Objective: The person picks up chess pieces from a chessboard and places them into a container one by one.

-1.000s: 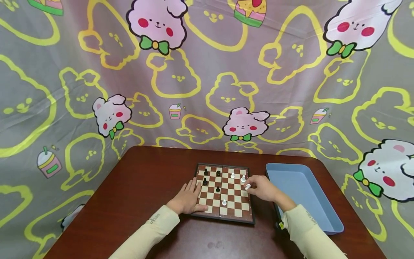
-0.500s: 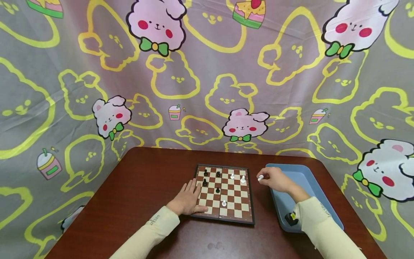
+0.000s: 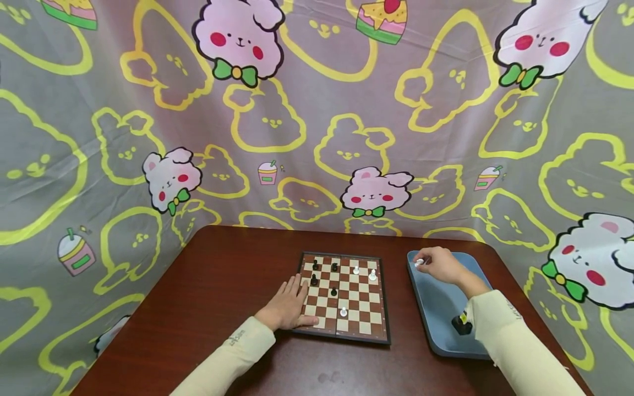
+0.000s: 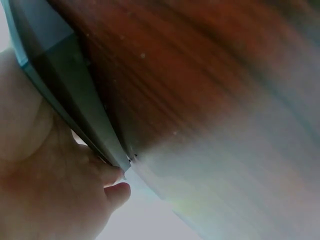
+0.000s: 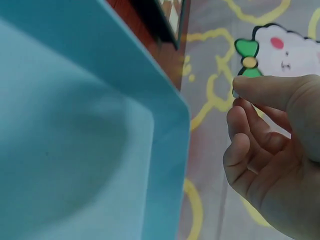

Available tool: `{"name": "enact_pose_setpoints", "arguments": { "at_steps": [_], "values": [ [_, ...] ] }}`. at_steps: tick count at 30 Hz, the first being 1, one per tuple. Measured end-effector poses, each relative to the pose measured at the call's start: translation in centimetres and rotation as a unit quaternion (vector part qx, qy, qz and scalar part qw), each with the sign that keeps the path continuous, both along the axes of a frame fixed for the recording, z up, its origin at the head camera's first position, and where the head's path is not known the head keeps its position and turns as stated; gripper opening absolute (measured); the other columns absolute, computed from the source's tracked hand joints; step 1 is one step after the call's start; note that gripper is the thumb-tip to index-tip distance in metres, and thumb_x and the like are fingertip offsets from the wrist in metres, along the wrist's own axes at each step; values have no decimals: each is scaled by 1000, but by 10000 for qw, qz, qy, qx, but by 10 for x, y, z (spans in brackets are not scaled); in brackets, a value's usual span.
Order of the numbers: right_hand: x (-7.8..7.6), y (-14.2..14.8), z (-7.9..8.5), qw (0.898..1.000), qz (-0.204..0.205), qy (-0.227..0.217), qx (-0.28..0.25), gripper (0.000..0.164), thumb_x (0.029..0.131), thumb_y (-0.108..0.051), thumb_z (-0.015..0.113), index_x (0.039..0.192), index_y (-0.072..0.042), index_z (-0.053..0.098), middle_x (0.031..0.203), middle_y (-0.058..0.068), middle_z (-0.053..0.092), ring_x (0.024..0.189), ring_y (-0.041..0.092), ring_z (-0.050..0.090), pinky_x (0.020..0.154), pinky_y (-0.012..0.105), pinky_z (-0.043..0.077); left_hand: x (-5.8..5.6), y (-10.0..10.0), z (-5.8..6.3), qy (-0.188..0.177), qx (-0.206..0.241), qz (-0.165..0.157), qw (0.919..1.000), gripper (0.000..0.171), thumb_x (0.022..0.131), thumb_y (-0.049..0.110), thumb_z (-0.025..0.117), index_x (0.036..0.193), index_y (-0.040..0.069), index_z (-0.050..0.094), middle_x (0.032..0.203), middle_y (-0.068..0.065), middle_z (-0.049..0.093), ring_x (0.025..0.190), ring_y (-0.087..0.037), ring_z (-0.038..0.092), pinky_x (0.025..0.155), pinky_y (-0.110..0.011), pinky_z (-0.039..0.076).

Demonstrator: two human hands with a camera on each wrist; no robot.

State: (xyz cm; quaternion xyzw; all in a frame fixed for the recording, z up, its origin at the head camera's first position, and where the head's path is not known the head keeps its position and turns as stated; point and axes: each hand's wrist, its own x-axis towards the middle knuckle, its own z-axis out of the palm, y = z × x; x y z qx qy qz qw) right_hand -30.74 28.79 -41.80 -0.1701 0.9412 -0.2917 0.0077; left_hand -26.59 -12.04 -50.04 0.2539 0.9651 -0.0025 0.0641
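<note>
My left hand (image 3: 286,306) lies with extended fingers on the left edge of the chessboard (image 3: 360,297). Seen from the left wrist, its thumb and palm lie along the board's dark side (image 4: 85,95). A white chess piece (image 3: 419,263) is pinched between the thumb and fingertips of my right hand (image 3: 442,266), over the far left corner of the blue tray (image 3: 430,330). In the right wrist view only a sliver of the piece shows at the fingertips. On the board stand a white pawn (image 3: 344,312), two more white pieces (image 3: 373,274) and several black pieces (image 3: 314,280).
A black object with a yellow mark (image 3: 463,324), near the right wrist, overlaps the tray. The reddish-brown table (image 3: 233,275) extends around the board. Behind and beside it hangs a grey cartoon-print curtain (image 3: 307,126).
My right hand has carried the white piece from the board's right edge, rightward and away from me, to over the tray. The left hand stays on the board.
</note>
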Motion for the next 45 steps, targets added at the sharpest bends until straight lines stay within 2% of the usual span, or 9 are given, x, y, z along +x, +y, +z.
{"name": "enact_pose_setpoints", "arguments": {
  "at_steps": [10, 15, 20, 31, 37, 41, 45],
  "values": [
    [-15, 21, -18, 9995, -296, -18, -73, 11, 85, -2, 67, 94, 4, 67, 82, 6, 64, 72, 18, 58, 60, 33, 47, -2, 0, -1, 50, -32, 81, 9999, 101, 83, 75, 39, 149, 0, 23, 153, -25, 12, 140, -38, 14, 110, -48, 19],
    [-20, 25, -24, 9989, -419, -188, -45, 12, 85, -2, 65, 95, 5, 68, 85, 9, 65, 75, 21, 60, 63, 37, 49, -1, 0, 2, 82, 8, 87, 9999, 100, 83, 74, 41, 149, 0, 24, 153, -25, 13, 140, -38, 16, 110, -49, 20],
    [-23, 28, -31, 9981, -526, -317, 108, 13, 85, -4, 65, 97, 3, 68, 89, 10, 66, 79, 25, 61, 66, 42, 49, -1, 0, 1, 34, 33, 100, 9999, 101, 83, 74, 40, 149, 0, 23, 153, -26, 13, 140, -38, 16, 109, -49, 20],
    [-24, 30, -42, 9965, -654, -501, 127, 11, 85, -3, 64, 95, 2, 67, 85, 7, 66, 75, 20, 59, 65, 37, 47, 1, 0, 1, -41, 223, 101, 9997, 102, 83, 74, 43, 149, 0, 23, 153, -26, 13, 139, -39, 18, 108, -50, 22],
    [-23, 28, -43, 9970, -634, -429, 132, 12, 84, -2, 65, 95, 3, 67, 85, 9, 64, 75, 22, 58, 64, 38, 49, 2, 0, 0, -74, 288, 123, 9995, 102, 82, 73, 44, 149, 0, 22, 153, -26, 12, 139, -40, 18, 108, -51, 22],
    [-23, 27, -38, 9983, -515, -253, 54, 13, 83, 0, 64, 95, 5, 66, 86, 12, 63, 76, 24, 58, 64, 40, 49, 0, -1, -2, -62, 258, 131, 9996, 101, 83, 73, 43, 149, 0, 22, 153, -26, 11, 139, -40, 18, 108, -50, 22],
    [-22, 24, -32, 9991, -396, -167, -10, 13, 84, 0, 64, 96, 6, 66, 85, 10, 63, 75, 23, 58, 63, 38, 49, -2, -1, -4, -99, 243, 152, 9995, 102, 82, 74, 43, 149, 0, 21, 153, -26, 10, 139, -39, 18, 108, -50, 22]
  ]
}}
